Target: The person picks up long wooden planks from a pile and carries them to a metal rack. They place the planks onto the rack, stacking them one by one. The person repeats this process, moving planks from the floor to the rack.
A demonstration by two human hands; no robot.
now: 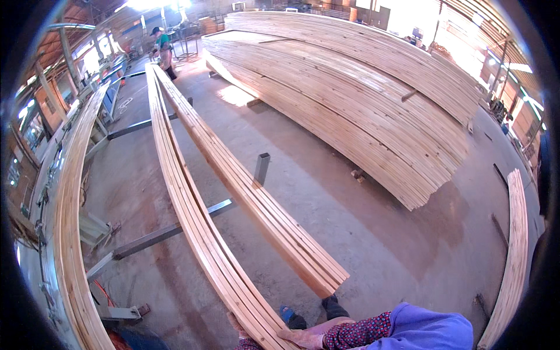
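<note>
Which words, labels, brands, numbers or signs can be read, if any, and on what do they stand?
None can be read.
The boards at the left hand and right hand show only bare wood.
The large board stack shows no readable lettering.
Anything farther off is too small or blurred to tell.

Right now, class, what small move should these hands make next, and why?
Perhaps ease the held boards right: the left hand and right hand flank their near end, and a gap separates it from the second bundle, though far ends nearly meet.
</note>
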